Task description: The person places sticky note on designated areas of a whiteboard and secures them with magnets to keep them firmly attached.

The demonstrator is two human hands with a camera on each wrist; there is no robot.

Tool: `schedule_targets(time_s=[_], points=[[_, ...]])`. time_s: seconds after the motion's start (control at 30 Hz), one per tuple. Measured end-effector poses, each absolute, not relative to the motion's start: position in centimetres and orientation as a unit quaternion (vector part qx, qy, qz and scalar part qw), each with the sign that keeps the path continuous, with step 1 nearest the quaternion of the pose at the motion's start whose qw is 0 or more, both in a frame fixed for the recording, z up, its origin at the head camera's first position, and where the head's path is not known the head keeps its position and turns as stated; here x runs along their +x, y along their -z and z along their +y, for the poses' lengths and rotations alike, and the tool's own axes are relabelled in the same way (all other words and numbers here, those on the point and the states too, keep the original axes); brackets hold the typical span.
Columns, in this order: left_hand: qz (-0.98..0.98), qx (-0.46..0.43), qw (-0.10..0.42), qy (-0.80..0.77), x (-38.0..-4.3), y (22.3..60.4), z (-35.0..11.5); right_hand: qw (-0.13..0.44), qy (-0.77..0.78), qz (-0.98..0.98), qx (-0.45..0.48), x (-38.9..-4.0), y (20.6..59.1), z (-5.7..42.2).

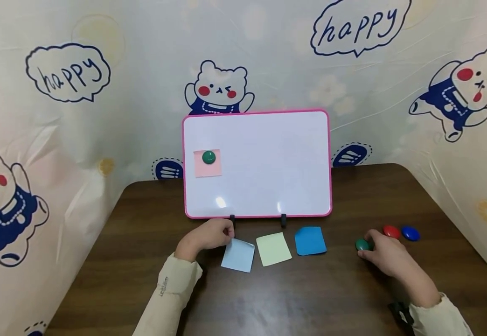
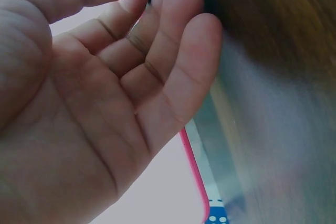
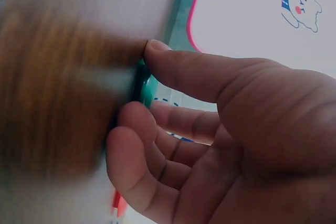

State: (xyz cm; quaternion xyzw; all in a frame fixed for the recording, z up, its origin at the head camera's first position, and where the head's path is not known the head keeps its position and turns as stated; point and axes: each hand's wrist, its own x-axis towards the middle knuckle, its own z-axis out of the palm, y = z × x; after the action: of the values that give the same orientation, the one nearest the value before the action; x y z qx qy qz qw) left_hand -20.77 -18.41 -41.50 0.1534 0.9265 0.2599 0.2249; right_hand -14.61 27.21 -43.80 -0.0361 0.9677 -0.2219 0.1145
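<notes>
Left grip [image 1: 211, 233]: thumb and fingertips pinching the light blue note [image 1: 238, 256] at its far-left corner. The note lies a little left of midway between the surface's [image 1: 285, 303] side edges, in front of the whiteboard [image 1: 264, 163]. Right grip [image 1: 388, 254]: thumb and fingers closed about the loose green magnet [image 1: 361, 245], towards the surface's right edge. Red magnet [image 1: 391, 231] and blue magnet [image 1: 411, 233] sit just beyond that hand, nearer the same edge. Light green note [image 1: 274, 249] and dark blue note [image 1: 310, 241] continue the row rightward.

Method, my judgement: peel the note slowly from the pinched corner so the paper does not crease, keeping its neighbour undisturbed. Take the magnet by its rim, thumb opposite fingers, and raise it straight up; a sideways drag might bring it against the red one.

View comparison: head alone gives the full row, plus the pink note [image 1: 201, 171] on the board under a second green magnet [image 1: 208, 157]. Left wrist adds the palm side: only a pale blue sliver at the fingertips, remaining fingers loosely bent. Right wrist shows the magnet edge-on between thumb and fingers, low by the surface; contact underneath cannot be made out.
</notes>
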Motion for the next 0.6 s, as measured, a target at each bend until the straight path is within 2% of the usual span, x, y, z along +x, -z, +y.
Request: schedule_targets(time_s=[0.6], points=[[0.924,0.162,0.138,-0.319,-21.66,41.95,-18.58,0.115,0.214,0.97,-0.029,-14.39,43.79,26.87]])
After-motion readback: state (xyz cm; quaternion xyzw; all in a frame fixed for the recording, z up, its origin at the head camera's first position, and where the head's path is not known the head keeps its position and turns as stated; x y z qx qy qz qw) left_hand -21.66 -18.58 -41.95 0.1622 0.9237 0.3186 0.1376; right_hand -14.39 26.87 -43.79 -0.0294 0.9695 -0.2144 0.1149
